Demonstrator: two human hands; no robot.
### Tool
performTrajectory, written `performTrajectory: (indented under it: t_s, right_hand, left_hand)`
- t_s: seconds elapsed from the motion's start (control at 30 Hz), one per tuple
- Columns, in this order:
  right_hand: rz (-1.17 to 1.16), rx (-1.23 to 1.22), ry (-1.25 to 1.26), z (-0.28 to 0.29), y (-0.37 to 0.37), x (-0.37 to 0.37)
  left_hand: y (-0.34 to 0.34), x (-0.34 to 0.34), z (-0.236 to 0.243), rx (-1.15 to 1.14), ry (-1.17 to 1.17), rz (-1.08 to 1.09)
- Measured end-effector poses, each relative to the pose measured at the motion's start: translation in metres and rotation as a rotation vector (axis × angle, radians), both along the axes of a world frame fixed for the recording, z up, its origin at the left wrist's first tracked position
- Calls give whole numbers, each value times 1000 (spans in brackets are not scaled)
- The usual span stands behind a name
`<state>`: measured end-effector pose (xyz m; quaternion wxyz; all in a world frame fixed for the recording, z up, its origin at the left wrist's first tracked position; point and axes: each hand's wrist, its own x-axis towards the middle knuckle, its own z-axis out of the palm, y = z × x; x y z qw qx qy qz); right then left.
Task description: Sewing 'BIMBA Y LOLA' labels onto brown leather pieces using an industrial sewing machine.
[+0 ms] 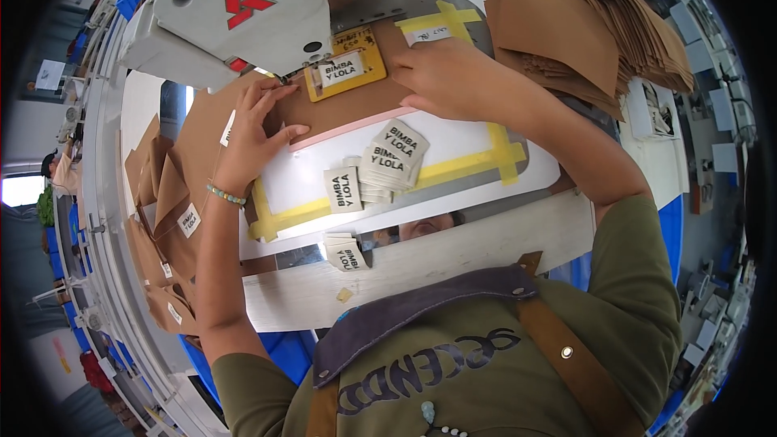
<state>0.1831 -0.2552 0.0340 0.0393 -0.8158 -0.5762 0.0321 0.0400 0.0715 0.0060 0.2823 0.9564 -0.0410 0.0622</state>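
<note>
A brown fabric piece (pixel 332 117) lies flat under the sewing machine head (pixel 243 12), its near edge along a pink strip (pixel 352 128). On it sits a yellow frame (pixel 368 73) with a white printed label (pixel 341 70) in its window. My left hand (pixel 263 117) rests at the fabric's left end, thumb and fingers spread, nothing gripped. At the right end, my right hand (pixel 449 77) has its fingers bent together on the fabric, thumb at the near edge; the fingertips are partly hidden.
Loose white labels (pixel 392 158) lie in a pile on the yellow-taped white plate (pixel 303 174); a smaller label stack (pixel 346 252) is nearer me. Stacked brown fabric pieces (pixel 558 28) stand at the back right. Labelled brown pieces (pixel 166 226) hang at the left.
</note>
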Motion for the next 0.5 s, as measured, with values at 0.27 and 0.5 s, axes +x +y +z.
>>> performTrajectory:
  t_s: [0.27,0.5]
  right_hand:
    - [16,215,-98,-24,-20,-9]
    - [33,359,-220,-16,-28,-3]
  left_hand:
    - [-16,9,-21,-105,-104,-46]
    - [-6,-11,-12,41,-238,-155]
